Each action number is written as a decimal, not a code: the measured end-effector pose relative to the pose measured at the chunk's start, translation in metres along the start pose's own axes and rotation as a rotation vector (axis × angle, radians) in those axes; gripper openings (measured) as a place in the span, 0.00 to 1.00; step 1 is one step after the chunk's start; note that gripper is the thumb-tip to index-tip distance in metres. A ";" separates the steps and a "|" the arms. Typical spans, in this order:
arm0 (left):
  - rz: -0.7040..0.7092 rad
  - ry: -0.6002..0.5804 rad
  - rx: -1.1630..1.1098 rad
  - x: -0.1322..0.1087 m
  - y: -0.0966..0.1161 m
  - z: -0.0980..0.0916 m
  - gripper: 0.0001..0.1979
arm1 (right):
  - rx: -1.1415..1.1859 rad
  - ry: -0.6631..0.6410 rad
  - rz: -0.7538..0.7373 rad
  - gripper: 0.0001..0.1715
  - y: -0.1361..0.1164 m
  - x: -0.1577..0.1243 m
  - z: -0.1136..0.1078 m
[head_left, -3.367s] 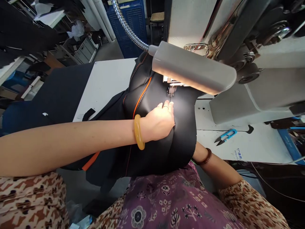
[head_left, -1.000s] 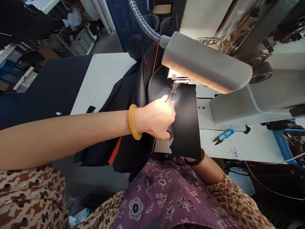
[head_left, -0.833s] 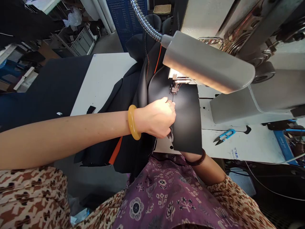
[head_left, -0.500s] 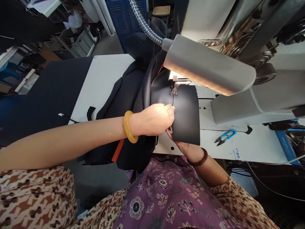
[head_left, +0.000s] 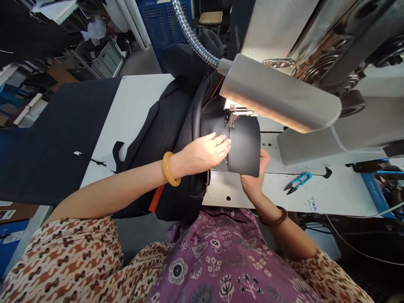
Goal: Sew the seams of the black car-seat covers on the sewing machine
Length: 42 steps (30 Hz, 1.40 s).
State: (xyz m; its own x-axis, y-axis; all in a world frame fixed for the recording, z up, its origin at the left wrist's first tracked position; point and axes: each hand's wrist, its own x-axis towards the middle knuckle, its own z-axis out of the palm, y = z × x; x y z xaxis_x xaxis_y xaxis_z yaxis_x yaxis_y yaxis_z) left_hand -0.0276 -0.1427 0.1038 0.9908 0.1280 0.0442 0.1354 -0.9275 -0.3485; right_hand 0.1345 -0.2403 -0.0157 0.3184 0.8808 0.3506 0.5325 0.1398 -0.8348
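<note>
A black leather-like panel lies under the presser foot of a sewing machine, with a seam running toward me from the foot. My left hand rests flat on the material left of that seam, fingers stretched out and pointing right. At the panel's right front corner, my right hand grips the edge, thumb at the right side and the other fingers hidden underneath. To the left, the larger black sewn cover, with perforated and orange parts, spreads over the white table and hangs over its front edge.
A grey lamp on a flexible metal neck hangs low over the sewing area. Blue thread snips lie on the table at right, beside the machine body. Dark fabric covers the left table area.
My left hand has opened from a pinch at the seam to lie flat. My right hand has moved right, from beneath the panel's near edge to its right corner.
</note>
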 end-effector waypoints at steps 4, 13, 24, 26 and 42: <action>-0.012 0.132 0.006 -0.001 -0.005 0.010 0.17 | -0.383 0.298 -0.618 0.23 0.003 0.019 -0.021; -0.091 0.403 -0.181 -0.004 -0.022 0.042 0.14 | -0.643 0.203 -0.861 0.12 -0.005 0.044 -0.028; -0.190 0.546 -0.399 0.004 -0.042 0.056 0.16 | -0.653 0.212 -0.744 0.14 0.004 0.066 -0.020; -0.215 0.534 -0.428 0.006 -0.045 0.060 0.16 | -0.637 0.215 -0.722 0.13 0.007 0.068 -0.018; -0.349 0.484 -0.456 0.017 -0.053 0.073 0.13 | -0.490 0.233 -0.641 0.14 0.012 0.085 -0.013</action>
State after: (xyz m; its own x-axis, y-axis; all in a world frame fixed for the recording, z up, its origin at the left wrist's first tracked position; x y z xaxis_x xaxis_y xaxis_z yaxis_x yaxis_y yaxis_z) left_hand -0.0179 -0.0654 0.0546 0.7666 0.3705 0.5244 0.3260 -0.9282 0.1792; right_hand 0.1781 -0.1701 0.0095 -0.0370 0.5739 0.8181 0.9288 0.3217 -0.1837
